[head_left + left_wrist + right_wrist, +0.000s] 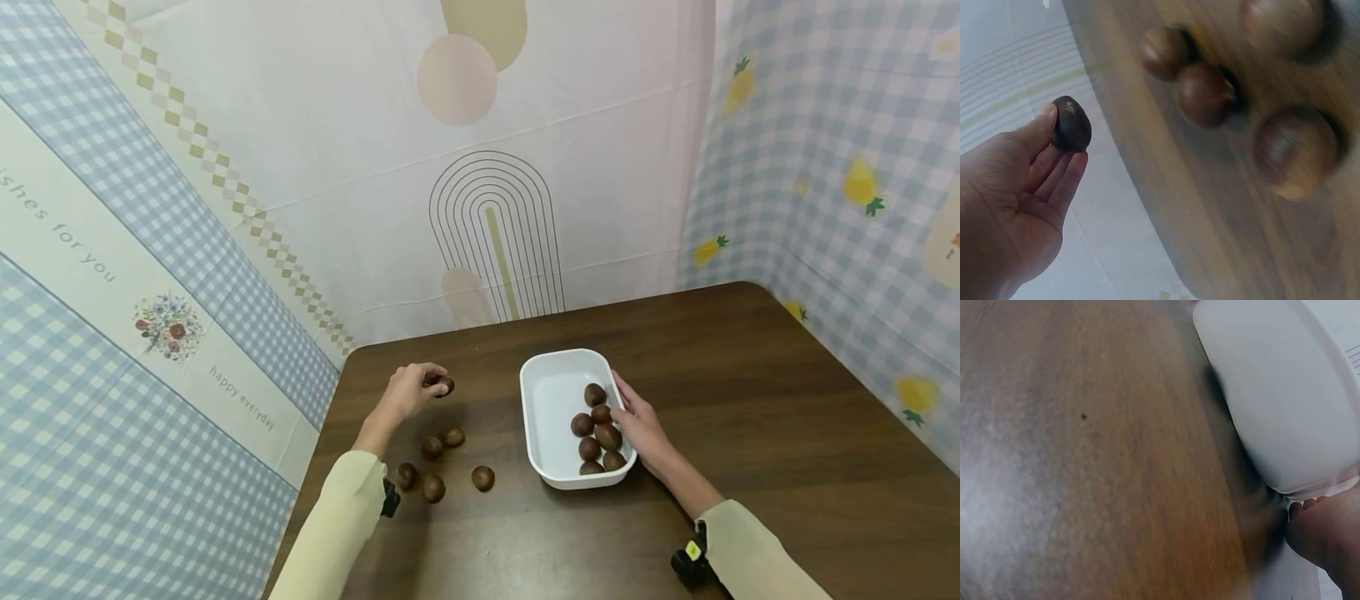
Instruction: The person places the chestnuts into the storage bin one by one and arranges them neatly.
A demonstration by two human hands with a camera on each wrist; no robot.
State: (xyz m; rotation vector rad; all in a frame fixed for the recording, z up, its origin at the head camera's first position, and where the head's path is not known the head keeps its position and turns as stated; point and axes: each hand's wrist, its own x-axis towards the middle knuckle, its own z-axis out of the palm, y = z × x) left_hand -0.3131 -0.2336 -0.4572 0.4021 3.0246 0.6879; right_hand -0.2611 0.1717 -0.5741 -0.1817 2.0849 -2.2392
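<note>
Above the left part of the table, my left hand (408, 390) pinches a dark brown, egg-shaped passion fruit (1071, 125) between thumb and fingertips. Several more passion fruits lie loose on the wood below that hand, one passion fruit (483, 477) a little apart to the right. A white rectangular tub (551, 400) stands to their right. Several passion fruits (608, 437) are gathered along its right side. My right hand (639, 421) grips the tub's right wall, thumb over the rim and fingers outside. In the right wrist view the tub's outer wall hides most of those fingers.
The dark wooden table (720, 375) has rounded far corners. Behind it hangs a pale printed cloth (360, 167), with checked cloths on the left and right sides. A black wrist camera (691, 562) sits by the right sleeve.
</note>
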